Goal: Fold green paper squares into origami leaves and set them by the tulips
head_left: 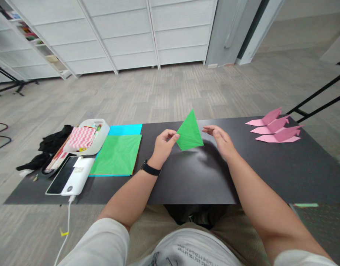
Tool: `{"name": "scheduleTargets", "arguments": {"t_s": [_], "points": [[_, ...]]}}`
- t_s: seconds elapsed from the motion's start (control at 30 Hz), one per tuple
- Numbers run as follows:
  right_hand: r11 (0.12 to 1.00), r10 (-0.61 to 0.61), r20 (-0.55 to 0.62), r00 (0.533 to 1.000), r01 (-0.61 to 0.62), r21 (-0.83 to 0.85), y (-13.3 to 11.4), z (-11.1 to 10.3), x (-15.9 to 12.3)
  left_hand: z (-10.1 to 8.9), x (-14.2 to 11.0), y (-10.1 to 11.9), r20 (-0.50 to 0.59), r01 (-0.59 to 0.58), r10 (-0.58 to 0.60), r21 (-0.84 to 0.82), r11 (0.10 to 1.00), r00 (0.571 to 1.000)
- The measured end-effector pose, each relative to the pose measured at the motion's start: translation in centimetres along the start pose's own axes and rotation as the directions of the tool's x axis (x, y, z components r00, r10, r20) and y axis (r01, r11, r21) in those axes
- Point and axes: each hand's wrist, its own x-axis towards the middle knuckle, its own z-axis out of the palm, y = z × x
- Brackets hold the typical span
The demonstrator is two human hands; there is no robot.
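Over the dark table, green paper points lengthwise away — left hand pinching it, right hand open.

Dark table bearing pink paper birds

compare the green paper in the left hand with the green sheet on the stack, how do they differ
The folded green paper is smaller and kite-like, while the green sheet is larger and roughly square. The folded green paper is held up in the left hand; the green sheet lies on the paper stack. Both are bright green and look creased.
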Motion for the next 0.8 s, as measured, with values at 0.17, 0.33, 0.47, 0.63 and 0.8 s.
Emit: {"name": "scheduleTargets", "arguments": {"t_s": [0.17, 0.33, 0.47, 0.63, 0.8], "points": [[0.973, 0.056, 0.166, 0.985, -0.091, 0.213, 0.5, 1.2, -0.1, 0.6, 0.0, -1.0, 0.132, 0.244, -0.225, -0.159, 0.957, 0.966], [0.976, 0.097, 0.131, 0.987, -0.120, 0.184, 0.5, 1.5, 0.0, 1.3, -0.3, -1.6, 0.175, 0.254, -0.227, -0.154, 0.955, 0.958], [0.974, 0.126, 0.109, 0.986, -0.143, 0.174, 0.6, 1.4, 0.2, 1.3, -0.5, -1.5, 0.154, 0.131, -0.122, -0.050, 0.990, 0.981], [0.994, 0.046, -0.012, 0.999, -0.047, -0.094, 1.6, 1.3, 0.5, 0.8, -0.8, -0.9, 0.162, -0.088, 0.040, 0.301, 0.950, 0.986], [0.940, -0.058, 0.018, 0.998, 0.061, -0.337, 2.7, 1.1, 0.4, 0.6, -0.9, -1.0, 0.254, -0.241, 0.120, 0.524, 0.817, 0.960]]}}
